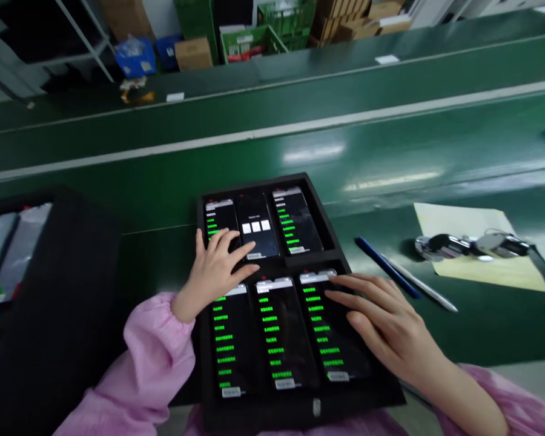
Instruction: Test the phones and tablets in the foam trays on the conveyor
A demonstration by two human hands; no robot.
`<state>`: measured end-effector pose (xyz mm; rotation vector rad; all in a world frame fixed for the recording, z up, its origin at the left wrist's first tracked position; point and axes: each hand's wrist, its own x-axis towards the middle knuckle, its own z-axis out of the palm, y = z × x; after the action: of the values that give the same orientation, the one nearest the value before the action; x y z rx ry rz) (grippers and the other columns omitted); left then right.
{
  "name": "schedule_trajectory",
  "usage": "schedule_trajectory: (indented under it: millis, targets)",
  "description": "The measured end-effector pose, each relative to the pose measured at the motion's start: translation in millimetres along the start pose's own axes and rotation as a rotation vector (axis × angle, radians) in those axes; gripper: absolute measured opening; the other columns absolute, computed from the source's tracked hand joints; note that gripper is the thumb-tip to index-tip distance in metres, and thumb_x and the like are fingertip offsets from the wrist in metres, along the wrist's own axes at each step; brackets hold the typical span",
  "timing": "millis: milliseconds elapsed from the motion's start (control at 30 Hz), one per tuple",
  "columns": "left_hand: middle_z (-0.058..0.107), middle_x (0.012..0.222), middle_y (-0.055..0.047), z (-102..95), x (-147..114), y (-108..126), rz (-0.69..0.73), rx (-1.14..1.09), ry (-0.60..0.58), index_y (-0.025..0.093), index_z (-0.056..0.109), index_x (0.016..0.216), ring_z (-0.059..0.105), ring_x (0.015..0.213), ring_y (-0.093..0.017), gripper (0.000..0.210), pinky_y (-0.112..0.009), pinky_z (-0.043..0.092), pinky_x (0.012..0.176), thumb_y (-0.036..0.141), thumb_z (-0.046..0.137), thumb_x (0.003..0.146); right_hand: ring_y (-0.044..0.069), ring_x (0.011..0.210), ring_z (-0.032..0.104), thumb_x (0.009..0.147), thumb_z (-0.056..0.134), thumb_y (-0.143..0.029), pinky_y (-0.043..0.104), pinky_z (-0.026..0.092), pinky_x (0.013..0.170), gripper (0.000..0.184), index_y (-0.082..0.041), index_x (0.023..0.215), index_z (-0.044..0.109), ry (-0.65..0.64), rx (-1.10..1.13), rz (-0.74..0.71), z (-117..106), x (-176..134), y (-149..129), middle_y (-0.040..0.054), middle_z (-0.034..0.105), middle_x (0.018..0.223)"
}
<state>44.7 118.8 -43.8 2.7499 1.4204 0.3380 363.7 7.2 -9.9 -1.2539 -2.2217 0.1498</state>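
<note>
A black foam tray lies before me, holding several smartphones in two rows with their screens lit. Most screens list green lines of text. The back-row middle phone instead shows three white squares. Over the left and middle phones of the back row, my left hand spreads its fingers, with nothing held. My right hand is over the front-right phone, fingers stretched towards the top of its screen. Whether the fingertips touch the glass I cannot tell. Another listing phone lies front middle.
At the left stands another black tray with phones or wrapped devices. Right of my tray lie a blue pen and a white pen. Metallic devices rest on yellow paper. Green crates and cardboard boxes stand beyond the green bench.
</note>
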Motion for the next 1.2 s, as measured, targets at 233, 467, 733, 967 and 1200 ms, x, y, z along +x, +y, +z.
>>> schedule_trajectory:
  millis: [233,467,733,967,1200]
  targets:
    - [0.059,0.146,-0.018,-1.2,0.1,-3.0,0.033,0.001,0.028,0.030,0.070,0.141,0.049,0.142,-0.044,0.051,-0.092,0.022,0.114,0.061,0.049,0.106,0.028,0.122,0.061,0.114,0.042,-0.035,0.045,0.052,0.095,0.034,-0.018,0.118,0.072,0.016,0.023,0.031,10.4,-69.8,-33.7,0.0128,0.068,0.131]
    - [0.059,0.146,-0.017,-1.1,0.9,-3.7,0.027,-0.014,0.025,0.031,0.071,0.140,0.047,0.143,-0.045,0.047,-0.093,0.021,0.115,0.058,0.055,0.105,0.033,0.128,0.056,0.114,0.040,-0.034,0.048,0.051,0.099,0.038,-0.012,0.124,0.069,0.021,-0.016,0.082,20.5,-98.4,-45.7,0.0196,0.060,0.139]
    - [0.058,0.146,-0.016,-2.2,0.7,-3.7,0.017,-0.026,0.015,0.032,0.071,0.140,0.046,0.144,-0.045,0.049,-0.093,0.018,0.115,0.061,0.052,0.105,0.037,0.131,0.054,0.112,0.046,-0.031,0.051,0.044,0.100,0.035,-0.011,0.132,0.067,0.011,-0.181,0.118,19.6,-89.5,-57.0,0.0252,0.051,0.152]
    - [0.057,0.148,-0.016,-2.2,1.1,-3.6,0.006,-0.051,0.004,0.032,0.070,0.141,0.044,0.145,-0.044,0.051,-0.092,0.015,0.117,0.062,0.049,0.106,0.031,0.124,0.059,0.114,0.045,-0.041,0.048,0.042,0.098,0.037,-0.018,0.122,0.073,-0.038,-0.035,-0.010,36.7,-64.5,-82.4,0.0172,0.069,0.134]
    - [0.055,0.152,-0.016,-3.0,0.5,-3.6,-0.010,-0.120,0.021,0.029,0.065,0.146,0.043,0.148,-0.041,0.056,-0.086,0.011,0.123,0.065,0.049,0.106,0.030,0.124,0.060,0.113,0.045,-0.046,0.049,0.039,0.100,0.041,-0.021,0.116,0.077,-0.053,-0.047,0.005,48.0,-57.2,-86.2,0.0139,0.072,0.136]
